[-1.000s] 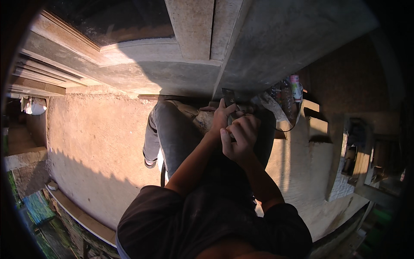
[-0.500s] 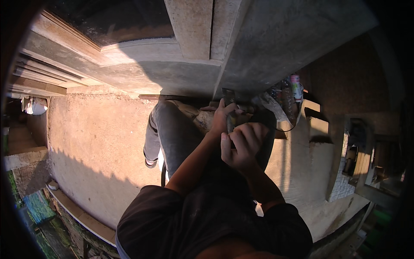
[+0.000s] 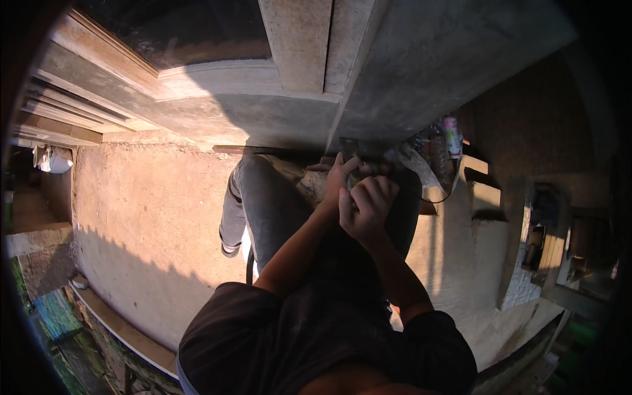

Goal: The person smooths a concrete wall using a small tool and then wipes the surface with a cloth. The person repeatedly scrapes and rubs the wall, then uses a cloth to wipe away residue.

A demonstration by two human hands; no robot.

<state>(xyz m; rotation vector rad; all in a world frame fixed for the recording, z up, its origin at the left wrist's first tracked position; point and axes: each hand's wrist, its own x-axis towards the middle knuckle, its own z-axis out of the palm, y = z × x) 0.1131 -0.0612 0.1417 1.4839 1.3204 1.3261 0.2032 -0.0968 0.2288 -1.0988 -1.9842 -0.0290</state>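
My left hand [image 3: 337,179] reaches forward to the foot of a grey concrete wall [image 3: 421,79]. Its fingers are stretched toward a small dark object [image 3: 349,149] at the wall's corner, and I cannot tell whether it grips anything. My right hand [image 3: 366,208] sits just below and to the right of it, almost touching, with the fingers curled tight. Whatever may be inside that fist is hidden. A pale dusty lump [image 3: 308,185] lies against the left wrist. Both forearms rise from my dark shirt [image 3: 316,336].
My leg in grey trousers [image 3: 260,204] and a foot [image 3: 230,248] stand on a sunlit concrete slab [image 3: 145,224]. A plastic bag with bottles [image 3: 436,158] lies right of the hands. A window frame [image 3: 197,72] is at the upper left; steps [image 3: 484,191] and a drop are at the right.
My right hand dipped slightly and came back up beside the left hand. The left hand stayed at the wall.
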